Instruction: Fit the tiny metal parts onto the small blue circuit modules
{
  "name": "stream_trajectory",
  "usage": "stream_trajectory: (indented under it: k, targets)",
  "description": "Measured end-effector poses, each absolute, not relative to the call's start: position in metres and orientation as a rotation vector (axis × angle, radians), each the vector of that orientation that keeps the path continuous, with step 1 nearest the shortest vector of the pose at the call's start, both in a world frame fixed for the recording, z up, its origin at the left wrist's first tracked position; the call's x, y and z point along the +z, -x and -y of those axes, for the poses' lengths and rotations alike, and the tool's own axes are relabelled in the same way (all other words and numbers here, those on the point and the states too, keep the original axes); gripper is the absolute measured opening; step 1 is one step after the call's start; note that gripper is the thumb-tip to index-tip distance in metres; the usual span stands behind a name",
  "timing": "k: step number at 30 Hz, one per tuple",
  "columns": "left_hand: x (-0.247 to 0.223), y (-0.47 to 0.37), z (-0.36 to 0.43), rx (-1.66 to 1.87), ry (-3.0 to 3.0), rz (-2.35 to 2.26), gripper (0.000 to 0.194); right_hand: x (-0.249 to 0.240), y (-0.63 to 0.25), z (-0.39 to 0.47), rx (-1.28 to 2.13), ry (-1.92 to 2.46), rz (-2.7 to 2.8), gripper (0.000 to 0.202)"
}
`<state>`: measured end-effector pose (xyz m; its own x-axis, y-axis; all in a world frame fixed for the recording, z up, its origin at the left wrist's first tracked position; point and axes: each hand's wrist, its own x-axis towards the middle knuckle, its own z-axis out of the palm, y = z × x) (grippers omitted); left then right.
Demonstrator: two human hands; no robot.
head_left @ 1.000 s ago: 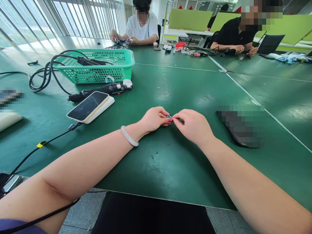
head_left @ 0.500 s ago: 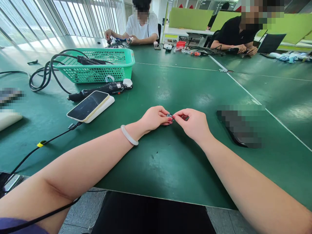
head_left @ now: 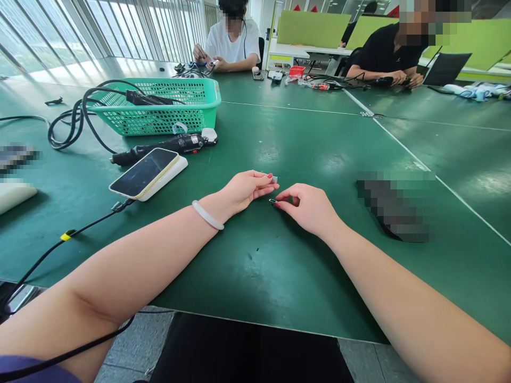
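Note:
My left hand (head_left: 249, 190) is closed in a pinch on a small pale grey piece (head_left: 274, 180), held between thumb and fingertips just over the green table (head_left: 255, 255). Its exact kind is too small to make out. A white bangle (head_left: 207, 215) circles my left wrist. Close by on the right, my right hand (head_left: 305, 205) pinches a small dark piece with a light edge (head_left: 272, 201) between thumb and forefinger. The two small pieces are apart from each other.
Left of my hands lie a phone on a white block (head_left: 146, 173), a black electric screwdriver (head_left: 163, 146) and a green basket (head_left: 159, 119) with cables. A dark blurred object (head_left: 393, 213) lies at right. Two people (head_left: 233, 45) work across the table.
My hands were together at one small dark item; now they are apart with a separate piece in each. My right hand moved slightly lower and left. The far-left person's hand also moved.

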<state>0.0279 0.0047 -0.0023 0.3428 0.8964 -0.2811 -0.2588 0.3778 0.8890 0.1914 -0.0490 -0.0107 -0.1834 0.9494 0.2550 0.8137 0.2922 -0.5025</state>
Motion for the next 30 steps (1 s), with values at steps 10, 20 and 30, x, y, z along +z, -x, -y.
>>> stream_trajectory:
  k: [10,20,30]
  targets:
    - [0.0001,-0.0277,-0.0029,0.901,-0.853,-0.913,0.018,-0.017,-0.1847,0.0454,0.245,1.464,2.213,0.017]
    - [-0.0014,-0.0271,-0.0008,0.782,-1.006,-0.867,0.016,-0.0098,-0.1887,0.0459,0.566,1.375,1.554,0.015]
    - [0.002,-0.0275,0.0011,0.688,-1.08,-0.896,0.013,-0.0122,-0.1894,0.0437,0.518,1.309,1.584,0.014]
